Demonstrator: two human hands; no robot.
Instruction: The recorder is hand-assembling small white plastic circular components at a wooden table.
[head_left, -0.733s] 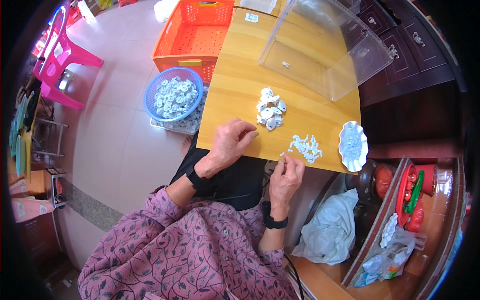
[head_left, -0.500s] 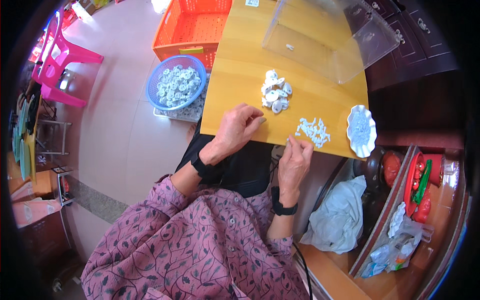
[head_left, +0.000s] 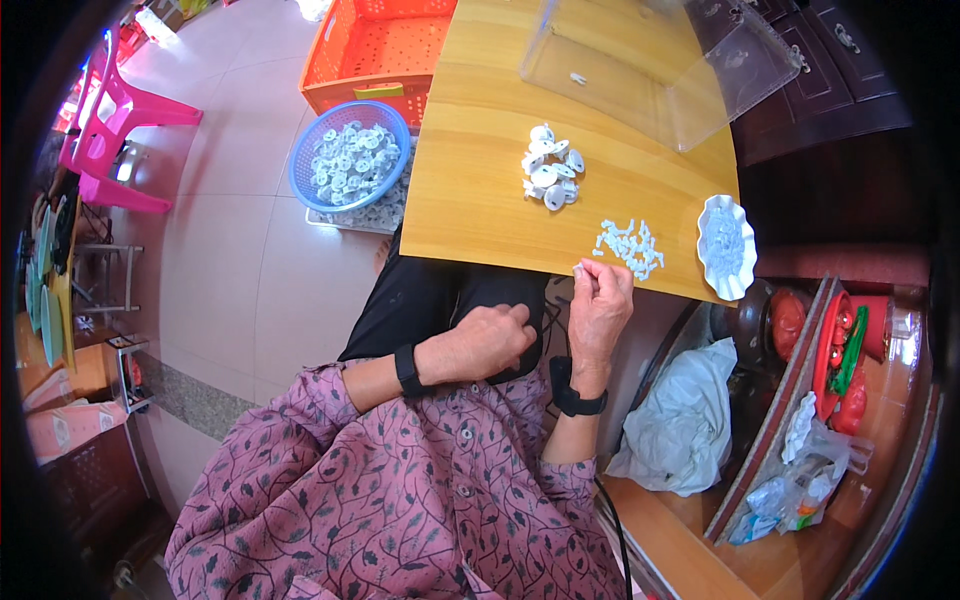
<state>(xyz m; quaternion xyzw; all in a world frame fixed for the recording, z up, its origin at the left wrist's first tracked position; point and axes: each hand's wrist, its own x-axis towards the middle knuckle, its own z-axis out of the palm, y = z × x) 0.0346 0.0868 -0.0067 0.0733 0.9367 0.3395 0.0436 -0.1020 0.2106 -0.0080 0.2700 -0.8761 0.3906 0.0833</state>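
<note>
At the table's near edge my right hand (head_left: pixel 603 300) is closed in a pinch. A tiny white plastic piece (head_left: pixel 578 268) shows at its fingertips. Just beyond lies a loose scatter of small white plastic pegs (head_left: pixel 630 248). My left hand (head_left: pixel 482 342) is over my lap, below the table edge, with its fingers curled in. Whatever it may hold is hidden. Farther up the table sits a small heap of white round plastic parts (head_left: pixel 552 170). A scalloped white dish (head_left: pixel 744 272) near the right corner holds many small pale bits.
A clear plastic box (head_left: pixel 640 100) lies on the far part of the wooden table (head_left: pixel 470 150). To the left, a blue basket (head_left: pixel 297 175) full of white parts rests on a tray, before an orange crate (head_left: pixel 318 75). Open shelving with bags (head_left: pixel 675 425) stands on the right.
My left hand has drawn back from the table, down over my lap, and its fingers have curled in. My right hand stays near the pegs, still pinching.
</note>
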